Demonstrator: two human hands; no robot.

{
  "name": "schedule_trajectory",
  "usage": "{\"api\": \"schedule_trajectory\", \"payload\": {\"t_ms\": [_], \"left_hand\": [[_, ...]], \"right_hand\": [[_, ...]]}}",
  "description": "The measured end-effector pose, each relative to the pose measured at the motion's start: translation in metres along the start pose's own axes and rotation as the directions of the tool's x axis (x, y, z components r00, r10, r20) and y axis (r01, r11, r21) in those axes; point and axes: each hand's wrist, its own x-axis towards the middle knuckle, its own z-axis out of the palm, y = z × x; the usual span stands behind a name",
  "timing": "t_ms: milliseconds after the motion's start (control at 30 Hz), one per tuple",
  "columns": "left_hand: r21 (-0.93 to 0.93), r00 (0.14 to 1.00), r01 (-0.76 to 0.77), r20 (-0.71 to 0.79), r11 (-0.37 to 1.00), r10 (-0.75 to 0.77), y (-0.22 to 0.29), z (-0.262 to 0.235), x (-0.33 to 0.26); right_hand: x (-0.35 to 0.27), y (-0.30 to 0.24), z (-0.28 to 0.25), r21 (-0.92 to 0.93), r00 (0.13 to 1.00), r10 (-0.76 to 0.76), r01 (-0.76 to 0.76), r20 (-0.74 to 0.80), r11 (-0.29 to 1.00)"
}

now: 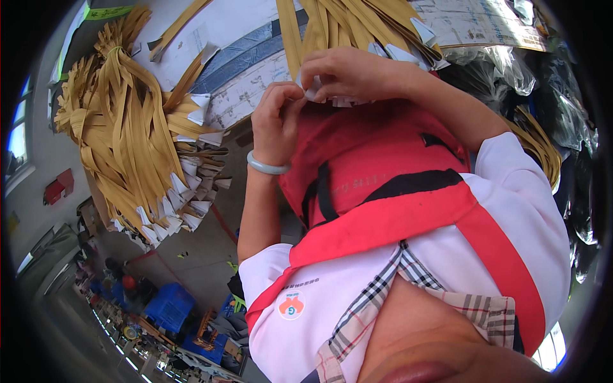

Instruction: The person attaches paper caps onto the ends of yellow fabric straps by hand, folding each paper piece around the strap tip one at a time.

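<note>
At the table's near edge my two hands meet, fingers bent into a pinch. My left hand [276, 118], with a pale bangle on its wrist, is closed at a small white piece [311, 90]. From the other side my right hand [341, 71] pinches the same piece, its fingertips partly hiding it. The piece looks like the white end of a long tan fabric strip [289, 35] running down to the fingers. Just beyond my right hand lies a fanned pile of similar tan strips [341, 25] with white ends.
A large bundle of tan strips [121, 127] hangs over the table [239, 80] edge at left. Clear plastic bags [504, 70] crowd the right side, near more hanging strips [539, 143]. A blue crate [169, 307] stands on the floor, lower left. I wear a red apron [383, 191].
</note>
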Motion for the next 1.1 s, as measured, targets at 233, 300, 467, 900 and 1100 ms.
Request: {"api": "schedule_trajectory", "payload": {"t_ms": [233, 300, 467, 900, 1100], "left_hand": [[-0.107, 0.997, -0.075, -0.04, 0.991, 0.072, 0.002, -0.004, 0.03], [-0.349, 0.996, 0.073, -0.017, 0.934, -0.084, 0.0, -0.003, 0.033], [-0.724, 0.939, 0.338, 0.219, 0.602, -0.264, -0.009, -0.004, 0.039], [-0.754, 0.955, 0.257, 0.104, 0.605, -0.277, -0.006, -0.001, 0.04], [-0.752, 0.973, 0.189, 0.055, 0.631, -0.225, 0.001, -0.003, 0.047]], "right_hand": [[0.003, -0.005, -0.002, -0.162, 0.972, -0.044, 0.006, -0.23, 0.987], [0.003, -0.001, -0.005, 0.021, 0.977, -0.04, 0.046, -0.21, 0.999], [0.001, -0.004, -0.021, 0.587, 0.974, 0.208, -0.118, -0.088, 0.801], [0.002, 0.006, -0.027, 0.611, 0.994, 0.1, -0.1, 0.034, 0.785], [0.002, 0.004, -0.026, 0.64, 0.983, 0.181, -0.153, 0.023, 0.753]]}}
